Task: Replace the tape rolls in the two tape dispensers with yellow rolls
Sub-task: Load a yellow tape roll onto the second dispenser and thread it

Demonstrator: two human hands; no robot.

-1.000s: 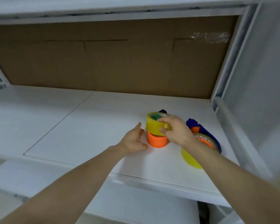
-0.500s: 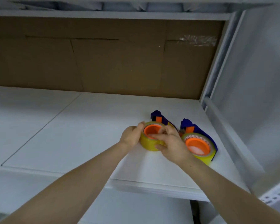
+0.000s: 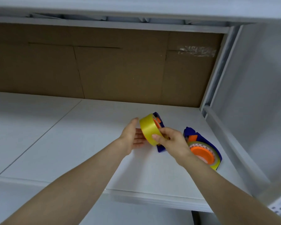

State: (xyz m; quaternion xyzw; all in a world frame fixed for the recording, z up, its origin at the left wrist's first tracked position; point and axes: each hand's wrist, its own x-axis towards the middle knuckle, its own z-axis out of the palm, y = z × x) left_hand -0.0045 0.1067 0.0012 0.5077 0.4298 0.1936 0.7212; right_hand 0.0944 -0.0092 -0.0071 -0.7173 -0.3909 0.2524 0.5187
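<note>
Yellow roll (image 3: 148, 129) tilted, well inside shelf edge (image 3: 152, 194)

Right hand (image 3: 170, 140) pinches the tilted yellow roll (image 3: 148, 129); left hand (image 3: 133, 137) touches it flat-palmed.

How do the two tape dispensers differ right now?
The held dispenser is tipped up on edge, gripped by the right hand with the left hand open beside it. The shelf dispenser lies flat, in no hand. Both are blue with orange hubs and carry yellow rolls.
</note>
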